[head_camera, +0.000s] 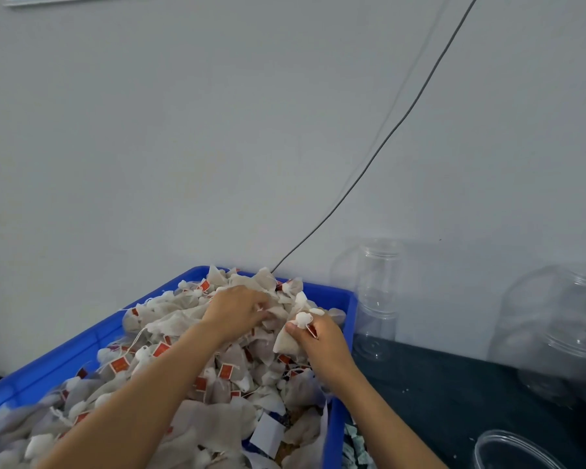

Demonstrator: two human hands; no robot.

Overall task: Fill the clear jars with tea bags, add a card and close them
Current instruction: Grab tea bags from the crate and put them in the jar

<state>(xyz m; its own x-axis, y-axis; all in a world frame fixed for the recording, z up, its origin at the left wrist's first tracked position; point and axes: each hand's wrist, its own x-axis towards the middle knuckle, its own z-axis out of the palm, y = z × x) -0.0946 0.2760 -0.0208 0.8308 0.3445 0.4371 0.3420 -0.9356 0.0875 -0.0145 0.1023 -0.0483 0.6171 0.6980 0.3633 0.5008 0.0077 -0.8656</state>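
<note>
- Bin (344, 299) held heaped tea bags (217, 377).
- Left hand (237, 313) dug into them, fingers curled.
- Right hand (318, 336) pinched one bag (290, 340).
- Jars (378, 299) stood right of bin.

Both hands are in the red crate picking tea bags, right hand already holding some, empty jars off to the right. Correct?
Not quite: the crate is blue, not red, as the head view shows. The rest holds: both hands are in it, the right hand grips tea bags, the left hand digs in the pile, and empty jars stand to the right.
</note>
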